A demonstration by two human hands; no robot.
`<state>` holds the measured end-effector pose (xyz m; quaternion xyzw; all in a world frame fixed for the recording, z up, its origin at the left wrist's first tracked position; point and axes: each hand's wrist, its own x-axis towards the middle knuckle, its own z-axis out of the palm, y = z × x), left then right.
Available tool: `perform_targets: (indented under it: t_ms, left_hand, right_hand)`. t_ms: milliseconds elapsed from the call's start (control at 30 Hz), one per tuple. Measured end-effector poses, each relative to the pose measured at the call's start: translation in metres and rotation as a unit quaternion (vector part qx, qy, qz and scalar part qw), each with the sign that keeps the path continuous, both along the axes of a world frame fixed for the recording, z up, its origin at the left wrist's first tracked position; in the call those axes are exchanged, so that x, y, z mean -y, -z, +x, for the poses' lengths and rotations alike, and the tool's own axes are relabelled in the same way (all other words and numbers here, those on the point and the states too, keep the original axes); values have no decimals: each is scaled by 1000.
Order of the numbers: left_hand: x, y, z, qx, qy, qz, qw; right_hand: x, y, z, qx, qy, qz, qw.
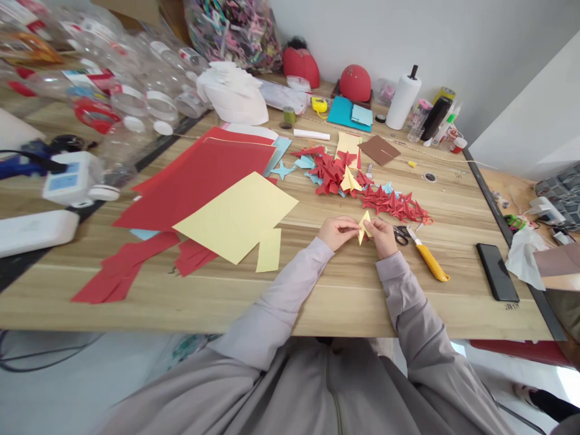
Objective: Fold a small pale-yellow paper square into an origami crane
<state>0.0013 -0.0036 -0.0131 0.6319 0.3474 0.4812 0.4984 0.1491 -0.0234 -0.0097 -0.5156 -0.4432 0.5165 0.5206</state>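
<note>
Crowding the far left of the table (pixel 344 311), clear plastic bottles (pixel 129 99) lie in a jumble. Near left, red paper strips (pixel 120 269) overlap each other. Just right of them, large red sheets (pixel 199 172) are stacked at a slant, with a yellow sheet (pixel 235 214) over their near right edge and a small yellow strip (pixel 270 254) touching it. Farther off, a blue folded star (pixel 283 170) sits beside a heap of red folded stars (pixel 330 172) that trails to the right. On the near side of that heap, the left hand (pixel 336 232) pinches the folded yellow paper (pixel 366 217) from the left by its fingertips; the right hand (pixel 381 236) grips it from the right, thumb pressed on its face. Just right of that hand lie black-handled scissors (pixel 401 235), then a yellow-handled cutter (pixel 432 263). Well apart, near right, rests a black phone (pixel 497 272).
</note>
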Motion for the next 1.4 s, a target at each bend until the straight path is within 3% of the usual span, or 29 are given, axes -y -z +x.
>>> perform_targets:
  t_ms: [167,333,600,967,1400]
  left_hand:
    - [0,-1,2,25,-27,-24,999]
    - [-1,-1,5,62,-45,-111,991]
    - [-4,-7,3,129,-35,-164,977]
    - [-9,-1,2,148,7,-216,965]
    - [-7,-6,3,233,21,-328,915]
  right_hand:
    - [2,-4,-1,5,-20,12,1000]
    - [3,-5,-2,32,-38,33,998]
    - [3,-2,-1,56,-90,40,994]
    - [5,-7,-2,62,-65,38,995]
    - [4,-6,-2,39,-61,36,997]
